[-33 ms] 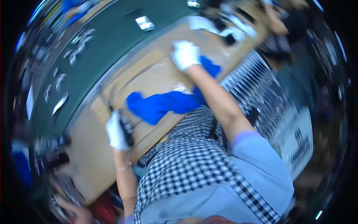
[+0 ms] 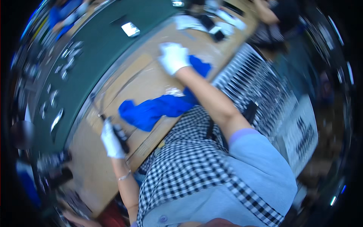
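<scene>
A white glove covers my left hand (image 2: 111, 143), whose fingers are closed around a dark tool (image 2: 120, 137). The tool has a black, thick body and a thin end pointing away from me; blur hides its exact kind. My right hand (image 2: 173, 58), also gloved in white, is over the far part of the wooden tabletop (image 2: 85, 166). Its fingers are smeared, and anything in or under them cannot be made out. A crumpled blue cloth (image 2: 149, 111) lies between my hands along the near edge, and more blue cloth shows beside my right wrist.
Beyond the table runs a green belt-like surface (image 2: 89, 56) bearing a shiny rectangular piece (image 2: 130, 29) and several metal parts (image 2: 56, 119). To the right stands a rack of closely set metallic pieces (image 2: 242, 72). Another person (image 2: 280, 19) is at the far right; another is at far left.
The whole scene has shifted slightly left in view as my head moved. Both hands keep nearly the same places over the table, and the blue cloth lies as before.
</scene>
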Demonstrator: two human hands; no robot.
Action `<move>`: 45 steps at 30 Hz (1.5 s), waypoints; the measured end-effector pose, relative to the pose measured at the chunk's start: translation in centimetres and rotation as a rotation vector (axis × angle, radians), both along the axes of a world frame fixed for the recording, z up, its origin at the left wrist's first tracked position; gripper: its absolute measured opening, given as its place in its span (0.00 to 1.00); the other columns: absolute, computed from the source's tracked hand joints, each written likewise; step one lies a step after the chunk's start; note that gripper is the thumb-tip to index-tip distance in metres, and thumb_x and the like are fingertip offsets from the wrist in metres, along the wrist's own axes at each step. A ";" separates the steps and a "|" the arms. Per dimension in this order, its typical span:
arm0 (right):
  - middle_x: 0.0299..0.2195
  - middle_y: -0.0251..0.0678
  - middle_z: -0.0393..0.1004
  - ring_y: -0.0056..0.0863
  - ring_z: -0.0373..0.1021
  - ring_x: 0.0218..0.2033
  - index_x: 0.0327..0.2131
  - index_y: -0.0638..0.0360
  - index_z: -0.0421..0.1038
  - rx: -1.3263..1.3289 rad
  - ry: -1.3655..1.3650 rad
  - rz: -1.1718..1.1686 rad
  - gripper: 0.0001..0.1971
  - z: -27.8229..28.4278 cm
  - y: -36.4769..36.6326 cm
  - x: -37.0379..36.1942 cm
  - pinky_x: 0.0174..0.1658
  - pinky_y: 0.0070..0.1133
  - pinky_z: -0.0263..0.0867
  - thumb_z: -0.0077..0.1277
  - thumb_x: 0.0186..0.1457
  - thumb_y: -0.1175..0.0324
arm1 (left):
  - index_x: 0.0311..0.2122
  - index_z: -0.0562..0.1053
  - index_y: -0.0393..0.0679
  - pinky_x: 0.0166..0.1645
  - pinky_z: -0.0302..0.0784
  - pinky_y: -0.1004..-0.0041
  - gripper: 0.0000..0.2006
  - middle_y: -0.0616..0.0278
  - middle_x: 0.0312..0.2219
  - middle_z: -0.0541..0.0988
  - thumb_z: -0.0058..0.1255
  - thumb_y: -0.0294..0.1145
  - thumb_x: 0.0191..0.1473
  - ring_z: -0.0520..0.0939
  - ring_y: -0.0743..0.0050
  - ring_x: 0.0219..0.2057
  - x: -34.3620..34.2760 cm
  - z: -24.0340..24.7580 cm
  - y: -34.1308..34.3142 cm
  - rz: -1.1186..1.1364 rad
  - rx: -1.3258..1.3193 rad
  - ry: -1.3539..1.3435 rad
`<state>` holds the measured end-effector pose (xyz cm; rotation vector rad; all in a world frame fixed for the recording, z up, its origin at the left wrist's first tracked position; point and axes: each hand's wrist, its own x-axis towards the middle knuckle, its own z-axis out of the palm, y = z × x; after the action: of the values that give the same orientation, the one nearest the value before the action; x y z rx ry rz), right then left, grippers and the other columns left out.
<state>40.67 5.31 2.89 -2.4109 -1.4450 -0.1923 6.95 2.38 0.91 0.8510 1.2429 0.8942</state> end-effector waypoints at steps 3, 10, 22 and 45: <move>0.35 0.43 0.79 0.45 0.76 0.39 0.34 0.54 0.78 0.349 0.165 0.315 0.14 0.8 -3.6 -4.2 0.39 0.42 0.70 0.59 0.46 0.57 | 0.51 0.73 0.41 0.21 0.63 0.81 0.22 0.73 0.23 0.69 0.41 0.51 0.70 0.68 0.88 0.19 3.0 2.1 1.0 0.017 0.381 0.371; 0.27 0.41 0.80 0.30 0.76 0.31 0.36 0.65 0.78 0.493 1.584 0.392 0.12 0.0 -9.1 -9.5 0.37 0.29 0.70 0.56 0.60 0.63 | 0.65 0.66 0.40 0.55 0.72 0.61 0.34 0.53 0.46 0.69 0.26 0.58 0.71 0.74 0.60 0.48 4.5 2.5 1.4 -0.526 1.039 0.501; 0.40 0.58 0.80 0.52 0.77 0.42 0.47 0.66 0.75 0.335 0.430 -1.224 0.19 -11.3 -42.5 24.6 0.45 0.38 0.72 0.50 0.54 0.65 | 0.70 0.55 0.36 0.70 0.58 0.63 0.38 0.44 0.68 0.61 0.39 0.58 0.67 0.64 0.45 0.67 -30.8 -0.5 26.2 0.074 0.316 1.522; 0.45 0.44 0.78 0.40 0.73 0.49 0.49 0.64 0.77 0.481 0.217 0.211 0.21 -0.8 -12.8 6.4 0.57 0.34 0.66 0.52 0.49 0.81 | 0.46 0.73 0.39 0.45 0.76 0.66 0.14 0.50 0.36 0.82 0.51 0.29 0.53 0.84 0.61 0.37 -14.5 1.4 11.9 0.275 0.480 0.815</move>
<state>47.02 -7.52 2.07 -1.8245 -1.3571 -0.1943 -7.57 14.31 2.34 1.5485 1.9139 1.1374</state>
